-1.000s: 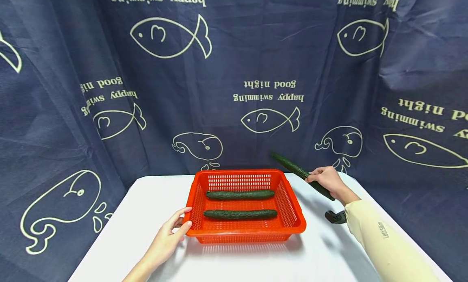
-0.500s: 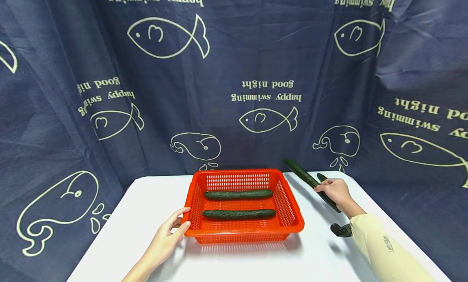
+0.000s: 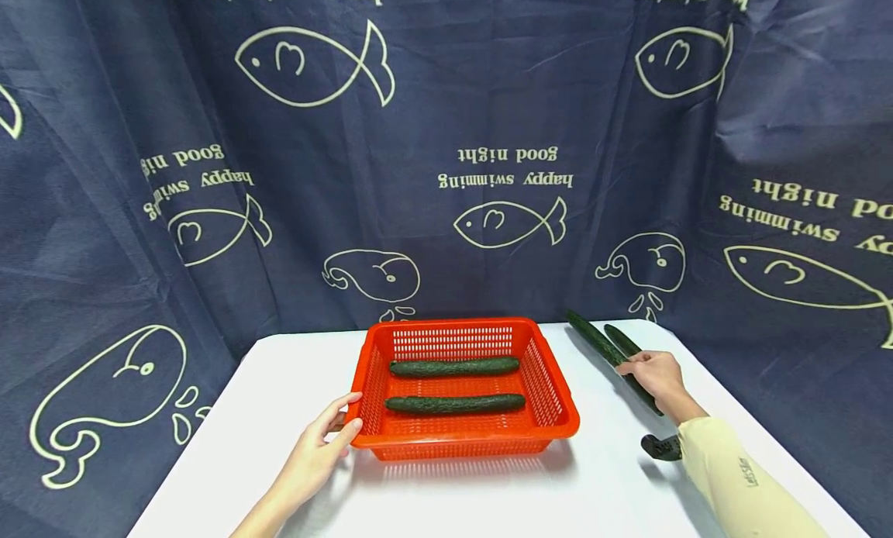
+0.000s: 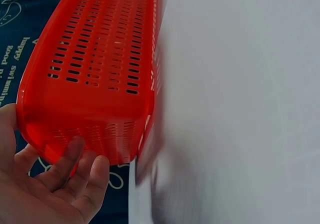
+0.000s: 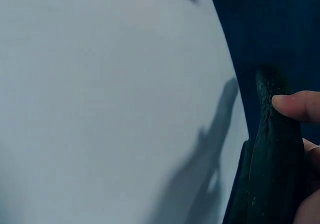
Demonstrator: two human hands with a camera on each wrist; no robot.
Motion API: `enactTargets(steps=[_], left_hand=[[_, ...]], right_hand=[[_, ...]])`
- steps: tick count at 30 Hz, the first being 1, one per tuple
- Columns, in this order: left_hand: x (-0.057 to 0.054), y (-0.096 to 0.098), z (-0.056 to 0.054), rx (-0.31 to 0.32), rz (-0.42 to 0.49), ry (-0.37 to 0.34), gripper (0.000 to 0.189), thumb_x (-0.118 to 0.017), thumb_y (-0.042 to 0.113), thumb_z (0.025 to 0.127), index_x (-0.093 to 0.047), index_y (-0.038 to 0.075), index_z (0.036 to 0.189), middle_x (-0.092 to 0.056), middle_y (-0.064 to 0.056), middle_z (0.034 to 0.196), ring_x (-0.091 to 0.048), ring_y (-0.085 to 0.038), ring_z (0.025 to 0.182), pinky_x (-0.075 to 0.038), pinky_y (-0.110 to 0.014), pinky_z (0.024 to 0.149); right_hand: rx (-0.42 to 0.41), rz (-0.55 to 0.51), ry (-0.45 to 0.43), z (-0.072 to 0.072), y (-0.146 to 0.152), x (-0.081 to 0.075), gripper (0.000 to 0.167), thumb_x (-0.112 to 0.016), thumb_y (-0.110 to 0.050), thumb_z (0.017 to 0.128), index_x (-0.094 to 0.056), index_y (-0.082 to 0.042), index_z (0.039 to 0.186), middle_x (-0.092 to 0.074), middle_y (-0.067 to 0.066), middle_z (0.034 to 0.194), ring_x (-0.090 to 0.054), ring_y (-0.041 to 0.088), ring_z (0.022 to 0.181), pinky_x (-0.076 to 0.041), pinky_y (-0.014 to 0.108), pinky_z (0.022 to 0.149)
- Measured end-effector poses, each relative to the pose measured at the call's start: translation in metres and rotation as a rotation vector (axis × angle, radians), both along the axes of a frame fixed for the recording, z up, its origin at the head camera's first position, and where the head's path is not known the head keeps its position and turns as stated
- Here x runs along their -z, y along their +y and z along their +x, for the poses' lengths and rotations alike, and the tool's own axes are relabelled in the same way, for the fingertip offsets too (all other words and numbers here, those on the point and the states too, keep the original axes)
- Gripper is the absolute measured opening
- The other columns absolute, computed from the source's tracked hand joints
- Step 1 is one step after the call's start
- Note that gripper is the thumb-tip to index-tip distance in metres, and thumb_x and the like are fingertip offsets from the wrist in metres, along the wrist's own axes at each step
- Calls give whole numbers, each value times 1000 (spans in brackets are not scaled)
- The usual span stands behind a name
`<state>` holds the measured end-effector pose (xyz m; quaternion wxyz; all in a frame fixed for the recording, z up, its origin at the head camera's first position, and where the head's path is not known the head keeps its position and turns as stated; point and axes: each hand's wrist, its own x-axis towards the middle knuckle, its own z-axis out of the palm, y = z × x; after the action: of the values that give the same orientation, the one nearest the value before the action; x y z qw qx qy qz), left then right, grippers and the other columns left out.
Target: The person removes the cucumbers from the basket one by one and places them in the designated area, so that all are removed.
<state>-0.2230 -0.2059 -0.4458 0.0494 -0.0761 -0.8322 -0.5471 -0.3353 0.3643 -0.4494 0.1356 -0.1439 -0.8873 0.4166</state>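
The left hand (image 3: 314,451) had its grip closed on the left rim of the red plastic basket (image 3: 463,439), maybe to keep it still. In there, two cucumbers (image 3: 453,404) lay with a gap between them, perhaps for room. Over the right side of the white table (image 3: 279,383), the right hand (image 3: 654,374) pinched a third cucumber (image 3: 596,341) near its middle, likely for balance, beside a fourth cucumber (image 3: 620,339). The pinched one looked long, dark green and bumpy.
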Motion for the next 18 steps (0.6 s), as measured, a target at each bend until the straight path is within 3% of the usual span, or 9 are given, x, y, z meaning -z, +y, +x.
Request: enactTargets(steps=[9, 18], left_hand=[[-1, 1, 1, -14, -25, 21, 44, -64, 29, 100, -55, 22, 142, -68, -11, 117, -63, -19, 101, -56, -29, 72], [-2, 2, 1, -2, -15, 20, 44, -64, 26, 100, -54, 21, 143, -68, -14, 118, -63, -20, 100, -55, -29, 71]], right_hand=[[71, 10, -12, 5, 12, 13, 18, -81, -14, 73, -65, -7, 69, -68, 6, 85, -53, 20, 77, -43, 28, 62], [104, 46, -51, 11, 21, 17, 26, -78, -15, 75, -55, -12, 63, -54, -2, 68, -48, 20, 70, -40, 30, 58]])
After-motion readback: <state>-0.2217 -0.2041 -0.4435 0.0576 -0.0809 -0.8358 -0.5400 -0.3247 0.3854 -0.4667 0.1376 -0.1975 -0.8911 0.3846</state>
